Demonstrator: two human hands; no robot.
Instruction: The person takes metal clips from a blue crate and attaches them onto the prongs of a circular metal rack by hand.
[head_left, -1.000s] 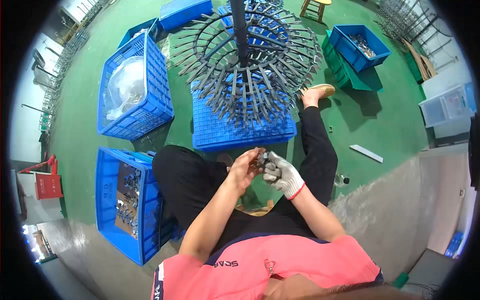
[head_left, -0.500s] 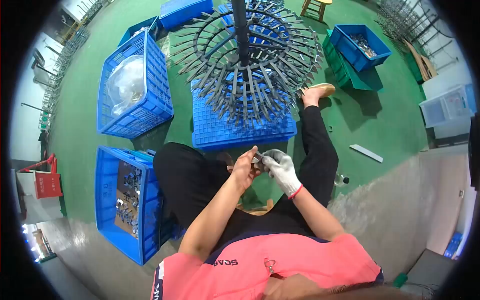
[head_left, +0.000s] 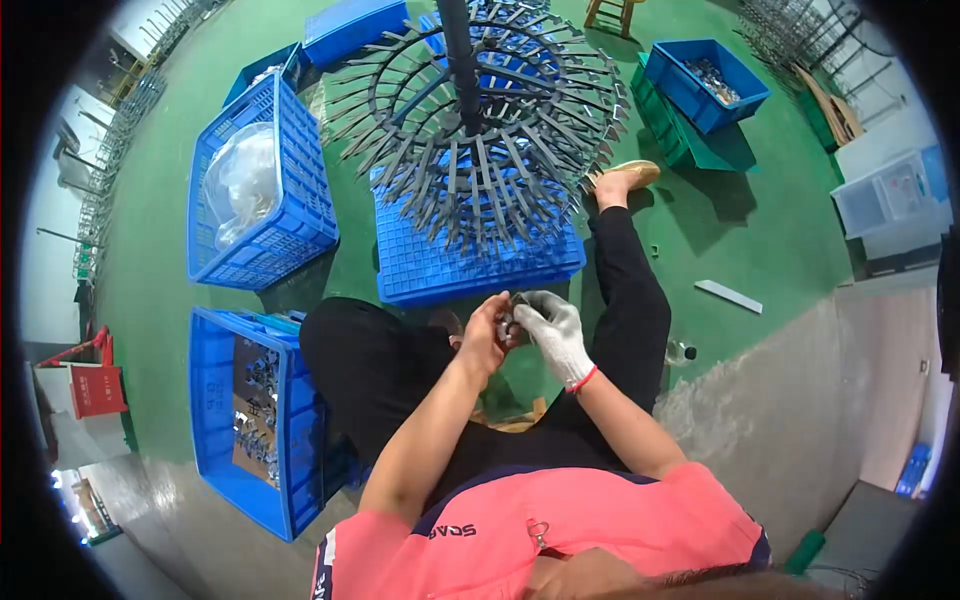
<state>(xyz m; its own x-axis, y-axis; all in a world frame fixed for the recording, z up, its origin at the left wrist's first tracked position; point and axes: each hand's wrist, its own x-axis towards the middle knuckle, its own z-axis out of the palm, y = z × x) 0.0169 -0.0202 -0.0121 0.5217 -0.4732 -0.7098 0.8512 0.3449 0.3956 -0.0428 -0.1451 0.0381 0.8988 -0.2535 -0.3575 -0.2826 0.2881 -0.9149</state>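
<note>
Holds small metal part [head_left: 517, 299] between closed fingers of bare left hand [head_left: 484, 342] and gloved right hand [head_left: 556, 335], near blue crate [head_left: 480, 278]. Now hides more of the part than a moment earlier; keeps it in two-handed handling, not set down.

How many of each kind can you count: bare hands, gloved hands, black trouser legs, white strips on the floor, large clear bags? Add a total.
Bare hands: 1
Gloved hands: 1
Black trouser legs: 2
White strips on the floor: 1
Large clear bags: 1
Total: 6
</note>
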